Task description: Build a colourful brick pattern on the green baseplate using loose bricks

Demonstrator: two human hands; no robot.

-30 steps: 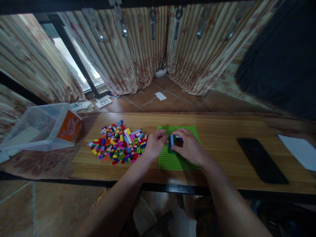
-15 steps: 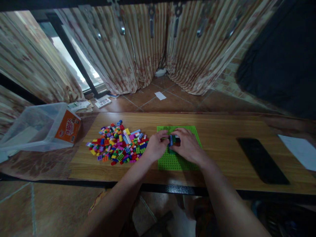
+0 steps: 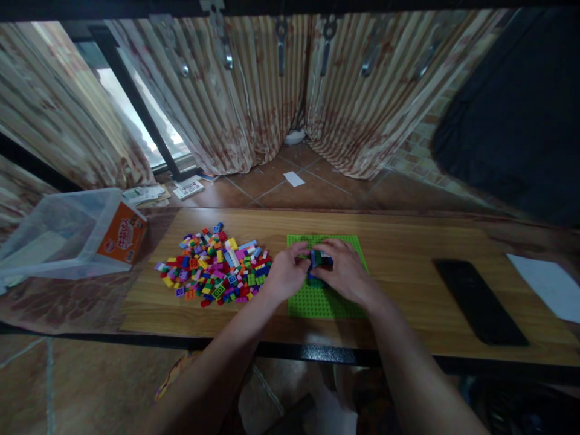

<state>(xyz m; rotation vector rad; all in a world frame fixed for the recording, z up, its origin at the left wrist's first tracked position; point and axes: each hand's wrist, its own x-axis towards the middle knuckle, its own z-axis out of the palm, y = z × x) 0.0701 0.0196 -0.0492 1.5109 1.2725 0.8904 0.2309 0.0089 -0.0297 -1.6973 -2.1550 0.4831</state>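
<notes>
Both hands work over a green studded baseplate (image 3: pixel 324 305) on the wooden table. Between them stands a small build of toy bricks (image 3: pixel 316 261), with blue and dark pieces showing. My left hand (image 3: pixel 288 272) is at its left side, fingers curled and thumb tip against the bricks. From the right, my right hand (image 3: pixel 345 269) curls its fingers and thumb around the build. The hands cover much of the bricks, so their full shape is hidden. Left of the baseplate spreads a pile of loose multicoloured bricks (image 3: pixel 222 266).
A clear plastic bin (image 3: pixel 67 235) with an orange label lies at the table's left end. On the right are a black flat slab (image 3: pixel 480 301) and a white paper sheet (image 3: pixel 546 284). Curtains (image 3: pixel 254 103) hang behind, above a tiled floor (image 3: pixel 272 175).
Both hands stay at the brick build with only slight finger shifts. The whole view has tilted a little, so the scene sits slightly lower.
</notes>
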